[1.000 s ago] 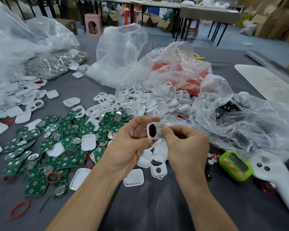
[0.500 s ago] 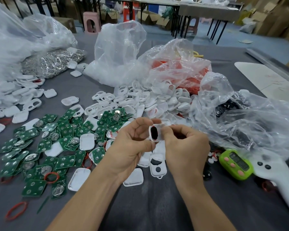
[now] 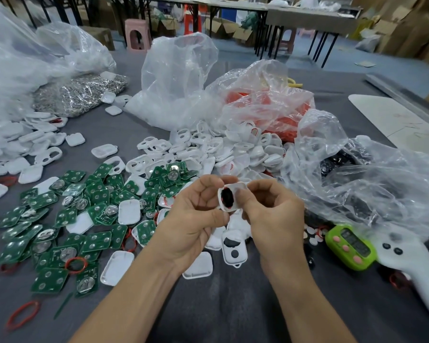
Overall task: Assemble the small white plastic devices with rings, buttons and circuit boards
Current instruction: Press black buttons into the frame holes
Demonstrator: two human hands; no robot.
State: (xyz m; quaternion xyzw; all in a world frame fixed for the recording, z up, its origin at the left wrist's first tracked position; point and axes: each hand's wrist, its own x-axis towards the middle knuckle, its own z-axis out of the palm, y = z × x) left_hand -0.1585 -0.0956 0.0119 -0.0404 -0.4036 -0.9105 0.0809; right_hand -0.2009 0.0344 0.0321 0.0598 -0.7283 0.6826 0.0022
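Looking down, I see bare bench (image 3: pixel 221 308) nearest me, circuit boards (image 3: pixel 46 201) crowding its left and white cases (image 3: pixel 235 154) piled beyond. My left hand (image 3: pixel 191 219) and right hand (image 3: pixel 270 216) pinch a single case (image 3: pixel 235 194) by its edges, with a black button (image 3: pixel 227 197) inside.

no legible text, brand or number appears anywhere: the display of the green timer (image 3: pixel 350 247) is blurred, and the markings on the green circuit boards (image 3: pixel 94 243) are too small to read.
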